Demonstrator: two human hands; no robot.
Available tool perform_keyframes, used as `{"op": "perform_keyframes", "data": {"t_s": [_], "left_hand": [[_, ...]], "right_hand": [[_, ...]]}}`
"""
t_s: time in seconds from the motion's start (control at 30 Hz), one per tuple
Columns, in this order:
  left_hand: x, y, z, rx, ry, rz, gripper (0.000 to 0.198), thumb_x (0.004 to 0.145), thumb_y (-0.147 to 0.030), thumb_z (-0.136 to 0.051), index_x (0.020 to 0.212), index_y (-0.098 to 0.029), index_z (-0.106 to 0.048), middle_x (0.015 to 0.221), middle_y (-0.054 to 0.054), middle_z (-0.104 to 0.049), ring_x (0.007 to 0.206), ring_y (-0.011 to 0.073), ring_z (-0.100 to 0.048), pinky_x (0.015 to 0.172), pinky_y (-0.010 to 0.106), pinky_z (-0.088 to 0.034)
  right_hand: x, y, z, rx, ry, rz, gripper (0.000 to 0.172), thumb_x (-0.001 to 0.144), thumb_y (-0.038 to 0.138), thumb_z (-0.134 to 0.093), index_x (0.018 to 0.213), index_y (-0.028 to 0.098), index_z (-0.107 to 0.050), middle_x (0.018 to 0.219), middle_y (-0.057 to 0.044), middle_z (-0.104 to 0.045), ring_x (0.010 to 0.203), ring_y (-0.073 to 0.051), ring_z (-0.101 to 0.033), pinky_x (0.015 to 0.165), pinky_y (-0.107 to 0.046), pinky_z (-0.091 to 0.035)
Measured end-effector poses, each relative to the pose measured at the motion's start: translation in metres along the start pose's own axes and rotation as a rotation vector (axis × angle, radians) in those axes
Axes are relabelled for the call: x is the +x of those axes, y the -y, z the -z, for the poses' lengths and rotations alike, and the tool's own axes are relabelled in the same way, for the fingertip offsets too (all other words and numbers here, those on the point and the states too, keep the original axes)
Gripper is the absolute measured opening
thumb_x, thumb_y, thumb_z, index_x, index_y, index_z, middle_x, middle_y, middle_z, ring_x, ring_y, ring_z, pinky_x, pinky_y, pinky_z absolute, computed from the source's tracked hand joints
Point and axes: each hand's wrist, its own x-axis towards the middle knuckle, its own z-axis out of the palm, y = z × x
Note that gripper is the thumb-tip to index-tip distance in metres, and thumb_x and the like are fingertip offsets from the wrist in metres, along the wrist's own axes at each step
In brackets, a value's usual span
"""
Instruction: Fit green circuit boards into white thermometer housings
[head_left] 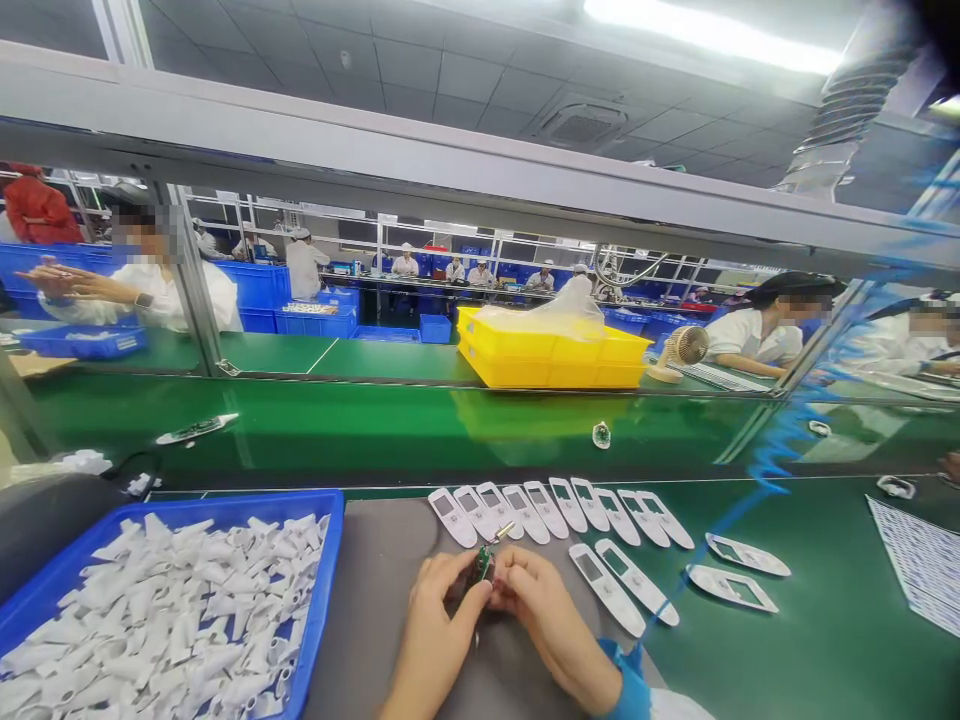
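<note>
Over the grey mat (pixel 367 590), my left hand (pixel 442 615) grips a small green circuit board (pixel 485 563) between thumb and fingers. A metal cylinder-like part (pixel 505 530) sticks out at its upper end. My right hand (pixel 536 600) is closed against the same board from the right, its fingertips pinched at the edge; exactly what they pinch is hidden. Just beyond my hands lies a row of white plastic housings (pixel 525 512) with window cut-outs. Two more housings (pixel 607 590) rest to the right of my right hand.
A blue tray (pixel 335 570) full of white plastic pieces stands at left. Two housing shells (pixel 733 588) lie at right, near a coiled blue cable (pixel 780 450). Behind are a green conveyor belt (pixel 360 430) with small assemblies, yellow bins (pixel 551 360), a fan (pixel 686 347) and several co-workers.
</note>
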Motion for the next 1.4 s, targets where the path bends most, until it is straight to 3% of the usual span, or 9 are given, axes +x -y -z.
{"op": "perform_keyframes", "data": {"t_s": [0.1,0.37,0.5,0.67,0.83,0.97,1.13,1.27,1.4], "left_hand": [[0.002,0.0,-0.001,-0.188,0.08,0.102,0.028,0.07,-0.029,-0.051,0.09,-0.014,-0.063,0.085,0.008,-0.064,0.08,0.0201,-0.056,0.072,0.03,-0.044],[0.002,-0.003,0.001,-0.209,0.03,0.104,0.028,0.065,-0.033,-0.057,0.085,-0.014,-0.065,0.077,0.007,-0.064,0.074,0.0189,-0.056,0.065,0.026,-0.044],[0.002,-0.014,0.006,-0.533,0.205,0.218,0.031,0.068,-0.037,-0.055,0.083,-0.012,-0.066,0.07,0.006,-0.065,0.068,0.0159,-0.055,0.063,0.024,-0.042],[-0.004,-0.026,0.006,-0.948,0.337,0.304,0.031,0.071,-0.039,-0.054,0.083,-0.013,-0.066,0.076,0.008,-0.064,0.068,0.017,-0.057,0.059,0.025,-0.041],[-0.011,-0.028,0.0,-1.208,0.293,0.342,0.028,0.067,-0.037,-0.06,0.081,-0.013,-0.066,0.074,0.006,-0.062,0.065,0.0137,-0.054,0.058,0.023,-0.039],[-0.011,-0.025,0.006,-1.333,0.124,0.429,0.033,0.062,-0.038,-0.064,0.083,-0.012,-0.064,0.07,0.003,-0.058,0.061,0.0093,-0.05,0.053,0.019,-0.036],[-0.004,-0.02,0.014,-1.319,-0.136,0.519,0.026,0.067,-0.035,-0.06,0.079,-0.012,-0.06,0.064,0.002,-0.055,0.056,0.009,-0.049,0.048,0.019,-0.035],[-0.001,-0.017,0.019,-1.299,-0.317,0.55,0.025,0.074,-0.034,-0.052,0.083,-0.012,-0.056,0.062,0.001,-0.053,0.05,0.0068,-0.045,0.045,0.018,-0.033],[0.002,-0.016,0.023,-1.297,-0.396,0.528,0.021,0.077,-0.032,-0.048,0.081,-0.012,-0.053,0.063,0.001,-0.053,0.048,0.0062,-0.045,0.044,0.018,-0.033]], "right_hand": [[-0.003,0.002,-0.003,0.224,0.09,-0.116,0.016,0.069,0.027,-0.053,0.059,0.017,-0.047,0.055,0.004,-0.045,0.052,-0.009,-0.044,0.057,-0.023,-0.039],[-0.005,0.007,-0.004,0.263,0.124,-0.148,0.023,0.07,0.034,-0.06,0.061,0.015,-0.05,0.056,0.003,-0.047,0.053,-0.008,-0.044,0.056,-0.021,-0.037],[-0.008,0.008,-0.002,0.535,0.247,-0.252,0.019,0.073,0.026,-0.058,0.061,0.015,-0.05,0.057,0.004,-0.041,0.053,-0.006,-0.04,0.057,-0.02,-0.038],[-0.013,0.009,-0.001,0.787,0.272,-0.268,0.013,0.07,0.022,-0.062,0.067,0.016,-0.05,0.061,0.007,-0.035,0.045,-0.002,-0.031,0.054,-0.019,-0.037],[-0.014,0.014,0.003,0.771,0.222,-0.191,0.021,0.068,0.024,-0.061,0.06,0.018,-0.043,0.056,0.008,-0.03,0.038,-0.002,-0.02,0.044,-0.018,-0.034],[0.007,0.026,0.014,0.379,0.071,0.061,0.023,0.074,0.036,-0.05,0.06,0.022,-0.04,0.055,0.006,-0.033,0.041,-0.007,-0.03,0.042,-0.021,-0.034],[0.072,0.028,0.001,-0.878,0.032,0.36,0.021,0.079,0.036,-0.04,0.073,0.018,-0.049,0.065,-0.002,-0.052,0.059,-0.015,-0.05,0.055,-0.027,-0.04],[0.118,0.01,-0.037,-1.12,0.008,0.458,0.016,0.079,0.025,-0.039,0.079,0.017,-0.053,0.082,-0.006,-0.056,0.077,-0.018,-0.051,0.071,-0.031,-0.037],[0.138,-0.002,-0.067,-1.319,0.117,0.445,0.011,0.066,0.025,-0.057,0.073,0.016,-0.057,0.082,-0.007,-0.057,0.083,-0.023,-0.05,0.069,-0.031,-0.036]]}}
